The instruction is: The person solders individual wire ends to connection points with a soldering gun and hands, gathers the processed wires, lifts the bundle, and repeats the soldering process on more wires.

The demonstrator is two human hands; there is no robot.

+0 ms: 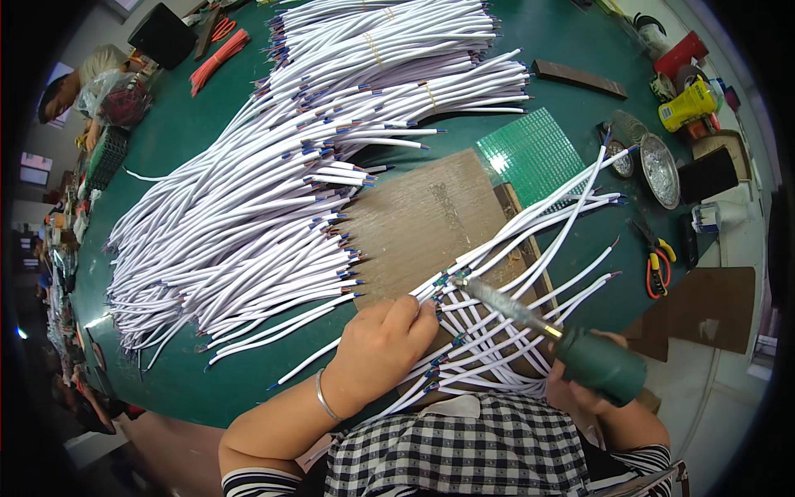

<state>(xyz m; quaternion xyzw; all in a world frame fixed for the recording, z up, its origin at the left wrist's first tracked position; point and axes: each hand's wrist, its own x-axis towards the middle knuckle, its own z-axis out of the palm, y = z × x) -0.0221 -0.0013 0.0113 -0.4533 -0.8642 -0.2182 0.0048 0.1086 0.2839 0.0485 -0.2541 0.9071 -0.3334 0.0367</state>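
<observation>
The left hand [383, 344] has its thumb and fingers drawn together at the ends of white cables [517, 224], which run away to its upper right; exactly which strands it pinches is hidden. The right hand [581, 393] is wrapped around the green handle of a soldering iron [609, 366], whose metal barrel slants toward the left hand, its tip just beyond those fingertips; whether it touches the wire cannot be told. Between the hands, more cables cross one another beneath the barrel. Ahead of the left hand a brown board [414, 224] lies on the green surface [182, 124], with a large pile of white cables [224, 240] to its left. Beyond the right hand are red-and-yellow-handled pliers [658, 272], a metal bowl [660, 171] and a green gridded mat [517, 149].
</observation>
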